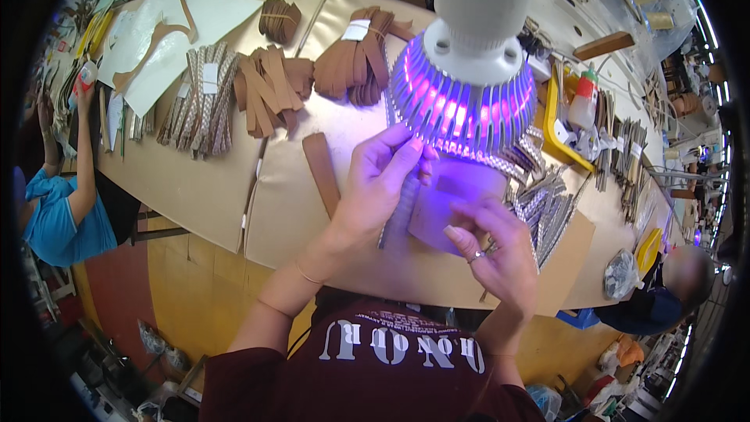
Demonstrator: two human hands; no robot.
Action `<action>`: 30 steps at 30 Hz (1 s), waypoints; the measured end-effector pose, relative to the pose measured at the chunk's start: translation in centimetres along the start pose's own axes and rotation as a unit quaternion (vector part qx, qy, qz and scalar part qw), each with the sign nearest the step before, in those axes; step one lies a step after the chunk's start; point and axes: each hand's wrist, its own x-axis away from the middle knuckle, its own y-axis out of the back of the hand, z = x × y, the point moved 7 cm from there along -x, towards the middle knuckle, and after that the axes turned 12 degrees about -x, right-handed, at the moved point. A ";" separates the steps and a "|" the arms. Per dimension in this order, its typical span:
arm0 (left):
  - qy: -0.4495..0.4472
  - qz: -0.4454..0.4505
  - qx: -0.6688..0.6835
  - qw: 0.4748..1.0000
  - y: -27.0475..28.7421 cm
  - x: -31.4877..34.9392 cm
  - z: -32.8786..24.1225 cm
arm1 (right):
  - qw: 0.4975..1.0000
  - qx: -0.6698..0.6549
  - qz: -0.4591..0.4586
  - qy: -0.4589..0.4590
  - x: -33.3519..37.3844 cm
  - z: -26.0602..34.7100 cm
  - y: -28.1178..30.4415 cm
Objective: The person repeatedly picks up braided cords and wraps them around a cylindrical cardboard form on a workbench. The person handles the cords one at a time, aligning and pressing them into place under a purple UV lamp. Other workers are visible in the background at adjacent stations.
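My left hand (388, 166) is raised just beneath the rim of a lamp (465, 101) with metal fins glowing violet. Its thumb and fingertips are pinched together; whatever they hold is too small or hidden to make out. Below those fingers a narrow grey strip (401, 215) runs down over the table. My right hand (500, 246), wearing a ring, hovers to the right with thumb and fingers apart and nothing seen in it. Between the hands lies a flat rectangular piece (437, 207) in violet light. A single brown strip (320, 168) rests left of my left hand.
Bundles of brown strips (351, 62) and patterned strips (205, 101) lie at the far left. On the right are woven strips (547, 211), a yellow tray (558, 121) and a bottle (583, 101). The lamp hangs low over the table (289, 227). Co-workers sit at both ends.
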 end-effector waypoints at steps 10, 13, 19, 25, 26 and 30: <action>0.087 0.171 -0.237 0.952 -1.9 2.1 -1.3 | 0.988 -0.021 -0.134 0.080 -0.8 1.2 3.0; 0.074 0.183 -0.241 0.950 -2.4 2.3 -1.6 | 0.986 -0.006 -0.141 0.090 -0.9 1.1 2.6; -0.063 0.191 -0.384 0.901 -3.1 2.0 -3.1 | 0.989 -0.009 -0.121 0.084 -1.0 0.6 2.7; -0.126 0.120 -0.412 0.895 -3.4 1.6 -4.3 | 0.979 -0.169 -0.112 0.027 -0.7 -0.9 2.4; -0.112 0.124 -0.412 0.896 -3.5 1.5 -4.1 | 0.964 -0.231 -0.130 -0.007 -0.6 -1.7 2.2; -0.155 0.136 -0.455 0.867 -3.4 0.9 -4.1 | 0.907 -0.381 -0.167 -0.068 -0.7 -3.6 1.9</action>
